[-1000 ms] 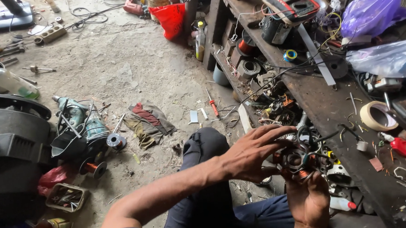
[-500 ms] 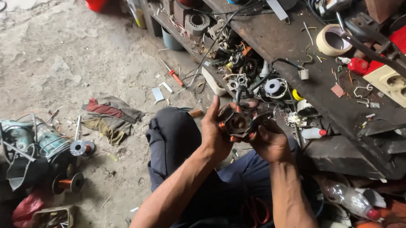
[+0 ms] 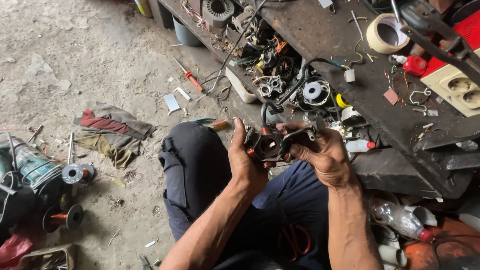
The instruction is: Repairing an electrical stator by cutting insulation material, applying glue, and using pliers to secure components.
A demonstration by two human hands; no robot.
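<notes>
The bench, dark and cluttered, runs across the upper right of the view, and everything here sits relative to it. Just off its near edge, over the person's lap, both hands hold a small motor part, a dark housing with copper windings showing and a black cable looping up from it toward the bench top.

The step in hand looks like inspecting or working the part while it is turned between the palms. Any next move would seem to call for a steady grip from one hand while the other's fingers pick at the housing or wiring.

The left hand, on the side away from the bench, is closed around the part's outer side, thumb up along it. The right hand, on the bench side, is curled round it too, fingers hooked over the top edge.

Farther from the bench, a rag lies on the floor, with a red screwdriver nearer the bench's lower shelf. A tape roll rests on the bench top.
</notes>
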